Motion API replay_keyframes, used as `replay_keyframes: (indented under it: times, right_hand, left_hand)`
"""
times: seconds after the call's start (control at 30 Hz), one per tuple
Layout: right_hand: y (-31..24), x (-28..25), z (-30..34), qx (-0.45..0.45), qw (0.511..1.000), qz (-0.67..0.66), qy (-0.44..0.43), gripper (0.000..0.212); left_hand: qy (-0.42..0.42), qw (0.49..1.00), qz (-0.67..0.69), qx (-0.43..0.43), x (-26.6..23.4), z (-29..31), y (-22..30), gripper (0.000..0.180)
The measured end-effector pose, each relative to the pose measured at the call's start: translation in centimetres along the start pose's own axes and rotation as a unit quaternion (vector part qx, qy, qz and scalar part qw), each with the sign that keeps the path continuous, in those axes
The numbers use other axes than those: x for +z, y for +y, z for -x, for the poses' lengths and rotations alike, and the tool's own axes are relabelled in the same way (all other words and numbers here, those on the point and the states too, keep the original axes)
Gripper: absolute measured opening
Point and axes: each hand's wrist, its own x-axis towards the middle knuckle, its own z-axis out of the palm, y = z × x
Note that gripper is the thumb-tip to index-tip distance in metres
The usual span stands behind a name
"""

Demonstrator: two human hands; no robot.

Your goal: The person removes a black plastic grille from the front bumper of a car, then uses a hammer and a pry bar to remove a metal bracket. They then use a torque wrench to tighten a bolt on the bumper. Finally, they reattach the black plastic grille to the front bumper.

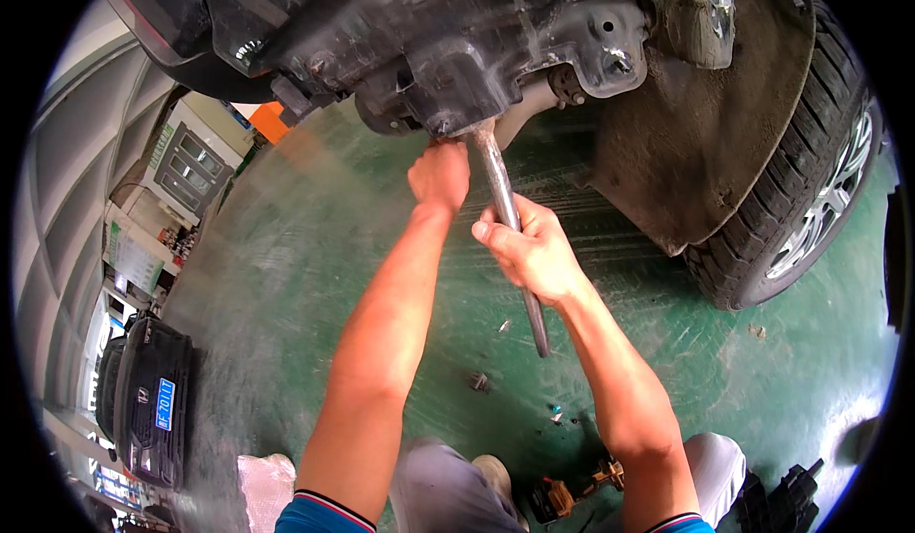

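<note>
From where I stand, the nearest things are the worker's grey-trousered knees [443,485], set apart, probably for a steady base. A yellow-and-black tool [558,500] lies between them on the green floor [305,314], seemingly put there to be within easy reach.

Just ahead, both bare arms stretch out and up. The right hand [529,247] has its fingers wrapped round a long metal bar [498,176], the thumb laid across its near side. It grips partway along, so a tapering length sticks out below the fist; I take that hold as one that steers the bar while bearing some of its weight. The bar slants, its upper end at the bottom edge of the vehicle's dark underside [457,80]. Whether it is seated in something there, I cannot tell.

The left hand [440,175] is higher, close beside that upper end, its fingers bent up under the edge. What they grip, if anything, is hidden; perhaps it is placed there to guide or brace.

Off to the right hangs a dirt-caked flap [686,142], just inside the tyre [762,209], likely there to catch spray.

Well beyond, at the left, a black car [157,399] is parked, and farther back stands a grey door [191,171].
</note>
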Motion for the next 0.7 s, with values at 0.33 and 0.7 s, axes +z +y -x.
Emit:
replay_keyframes:
  times: [0.33,0.7]
  right_hand:
    - [3.0,-1.6,-0.3,0.026,0.989,-0.101,0.1,0.012]
    - [3.4,0.1,1.4,0.027,0.99,-0.07,0.119,0.017]
  left_hand:
    - [0.039,0.999,0.026,-0.005,1.0,-0.5,-0.3,0.034]
    - [0.003,0.999,0.045,-0.003,0.0,-0.5,-0.6,0.036]
